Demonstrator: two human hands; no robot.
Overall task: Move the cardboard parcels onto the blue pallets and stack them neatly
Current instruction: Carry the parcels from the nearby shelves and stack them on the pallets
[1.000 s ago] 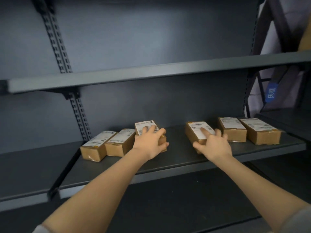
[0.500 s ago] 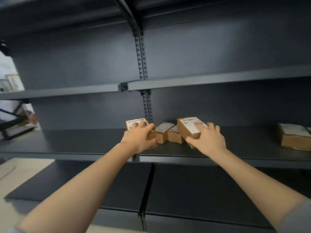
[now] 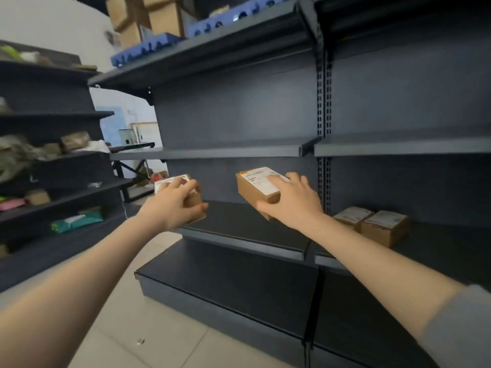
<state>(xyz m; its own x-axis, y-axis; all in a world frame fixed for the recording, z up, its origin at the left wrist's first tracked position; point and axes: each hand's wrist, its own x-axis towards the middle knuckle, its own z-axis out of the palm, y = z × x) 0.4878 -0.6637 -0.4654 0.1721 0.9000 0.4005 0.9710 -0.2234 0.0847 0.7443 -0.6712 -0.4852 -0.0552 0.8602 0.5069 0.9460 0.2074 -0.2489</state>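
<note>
Gripping one cardboard parcel [image 3: 259, 185] in the right hand [image 3: 293, 203] and another parcel [image 3: 195, 201] in the left hand [image 3: 172, 204] at frame centre, fingers closed around each, a person appears early in the job, two parcels [image 3: 372, 224] waiting at right on the shelf [image 3: 451, 240], blue pallets [image 3: 159, 41] at upper left.

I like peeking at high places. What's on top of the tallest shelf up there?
On the top shelf sit blue pallets at its edge, with brown cardboard boxes stacked on them. The view is from below, so whatever lies further back up there is hidden.

Two parcels [image 3: 372, 224] sit side by side on the right shelf [image 3: 438, 251]; up left, boxes [image 3: 148, 17] apparently rest on pallets [image 3: 212, 25].
</note>
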